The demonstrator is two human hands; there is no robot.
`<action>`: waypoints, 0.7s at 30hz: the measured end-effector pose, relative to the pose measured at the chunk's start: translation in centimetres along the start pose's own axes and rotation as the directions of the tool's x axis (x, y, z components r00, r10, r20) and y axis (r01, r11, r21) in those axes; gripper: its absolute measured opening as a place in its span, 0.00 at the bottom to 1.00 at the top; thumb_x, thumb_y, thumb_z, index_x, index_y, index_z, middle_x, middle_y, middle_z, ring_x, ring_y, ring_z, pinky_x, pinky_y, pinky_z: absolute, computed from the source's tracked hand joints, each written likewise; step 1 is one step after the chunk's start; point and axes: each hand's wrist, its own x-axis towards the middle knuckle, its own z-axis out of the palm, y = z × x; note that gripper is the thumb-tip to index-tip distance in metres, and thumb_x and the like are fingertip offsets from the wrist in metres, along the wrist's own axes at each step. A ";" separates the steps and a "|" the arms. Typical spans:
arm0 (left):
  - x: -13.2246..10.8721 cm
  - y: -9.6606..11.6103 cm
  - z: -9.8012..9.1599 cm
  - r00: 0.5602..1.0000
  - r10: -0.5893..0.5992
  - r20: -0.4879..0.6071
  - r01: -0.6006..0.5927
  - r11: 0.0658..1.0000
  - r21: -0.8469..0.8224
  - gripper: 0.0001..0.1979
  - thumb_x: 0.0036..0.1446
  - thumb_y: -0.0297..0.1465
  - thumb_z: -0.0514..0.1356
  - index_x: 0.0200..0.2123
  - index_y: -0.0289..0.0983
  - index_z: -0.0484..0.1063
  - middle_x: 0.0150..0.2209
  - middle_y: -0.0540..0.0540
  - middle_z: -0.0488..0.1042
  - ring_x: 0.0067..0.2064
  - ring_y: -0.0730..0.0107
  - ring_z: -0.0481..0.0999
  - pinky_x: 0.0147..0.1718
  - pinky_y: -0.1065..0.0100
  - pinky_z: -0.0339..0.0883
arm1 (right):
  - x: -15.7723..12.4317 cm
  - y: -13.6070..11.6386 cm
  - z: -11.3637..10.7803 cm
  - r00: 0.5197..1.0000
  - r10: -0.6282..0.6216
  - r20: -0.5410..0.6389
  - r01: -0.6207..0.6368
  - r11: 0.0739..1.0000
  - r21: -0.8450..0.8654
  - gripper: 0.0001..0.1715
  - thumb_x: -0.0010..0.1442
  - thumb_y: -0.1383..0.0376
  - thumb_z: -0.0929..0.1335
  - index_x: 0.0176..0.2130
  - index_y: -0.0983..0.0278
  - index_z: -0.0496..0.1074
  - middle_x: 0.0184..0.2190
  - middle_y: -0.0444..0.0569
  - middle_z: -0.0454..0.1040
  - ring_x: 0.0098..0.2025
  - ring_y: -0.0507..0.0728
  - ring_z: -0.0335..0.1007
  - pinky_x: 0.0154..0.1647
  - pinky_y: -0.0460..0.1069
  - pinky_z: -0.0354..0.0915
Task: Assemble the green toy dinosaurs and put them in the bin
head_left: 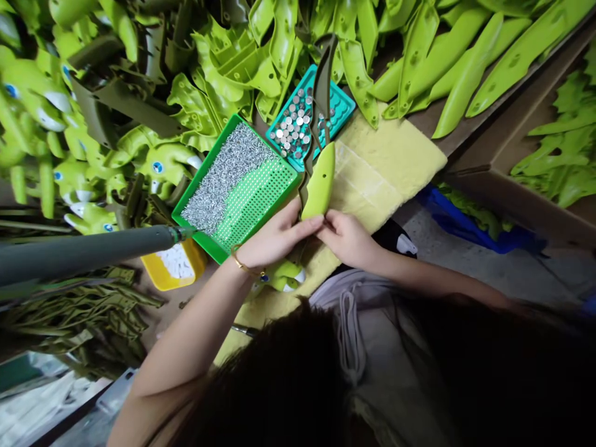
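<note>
Left hand (274, 236) and right hand (348, 239) clamped together on a green plastic part (319, 186) — over a yellow pad (386, 158), with a green tray of pins (203, 164) just beyond the left hand.

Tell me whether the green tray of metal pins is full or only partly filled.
Partly filled: metal pins cover the far left part of the green tray, while its perforated grid shows bare toward the near right.
</note>
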 end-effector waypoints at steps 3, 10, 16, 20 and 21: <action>0.2 -0.2 0.3 1.000 0.026 0.001 -0.026 0.999 -0.046 0.21 0.49 0.45 0.67 0.36 0.36 0.68 0.31 0.49 0.68 0.32 0.71 0.68 0.28 0.70 0.66 | 0.0 0.3 0.1 0.993 -0.096 -0.073 0.089 0.991 -0.096 0.19 0.60 0.52 0.67 0.27 0.63 0.64 0.22 0.45 0.71 0.24 0.50 0.62 0.27 0.46 0.54; 1.5 -0.4 1.0 1.000 0.003 -0.012 -0.005 0.988 -0.155 0.22 0.45 0.44 0.70 0.30 0.37 0.63 0.26 0.53 0.64 0.25 0.75 0.64 0.21 0.72 0.60 | 0.6 1.0 0.5 0.983 -0.100 -0.151 0.085 0.991 -0.101 0.16 0.63 0.57 0.63 0.29 0.65 0.67 0.27 0.49 0.76 0.28 0.52 0.69 0.30 0.47 0.58; 0.8 0.0 0.0 0.992 -0.045 0.122 0.049 0.998 -0.026 0.22 0.52 0.49 0.64 0.36 0.37 0.63 0.28 0.50 0.66 0.26 0.72 0.66 0.23 0.69 0.61 | -1.0 -1.9 -7.5 0.985 -0.168 -0.045 0.147 0.943 -0.298 0.10 0.60 0.60 0.67 0.32 0.62 0.77 0.32 0.47 0.79 0.32 0.51 0.71 0.32 0.48 0.62; -0.2 -1.2 0.3 0.998 0.052 -0.034 -0.041 0.960 0.275 0.21 0.55 0.45 0.61 0.42 0.36 0.62 0.35 0.48 0.66 0.34 0.69 0.67 0.33 0.66 0.65 | -2.8 -3.3 -13.3 0.618 -0.370 -0.693 0.235 0.929 -0.287 0.08 0.58 0.59 0.69 0.33 0.58 0.79 0.19 0.44 0.69 0.20 0.47 0.59 0.23 0.51 0.52; -0.5 -1.5 0.8 0.993 0.093 -0.077 -0.061 0.937 0.343 0.22 0.55 0.43 0.61 0.46 0.35 0.61 0.38 0.46 0.67 0.36 0.67 0.68 0.36 0.64 0.67 | -2.8 -3.7 -13.7 0.594 -0.386 -0.706 0.262 0.922 -0.284 0.09 0.59 0.58 0.68 0.33 0.57 0.79 0.18 0.43 0.66 0.18 0.46 0.56 0.22 0.52 0.51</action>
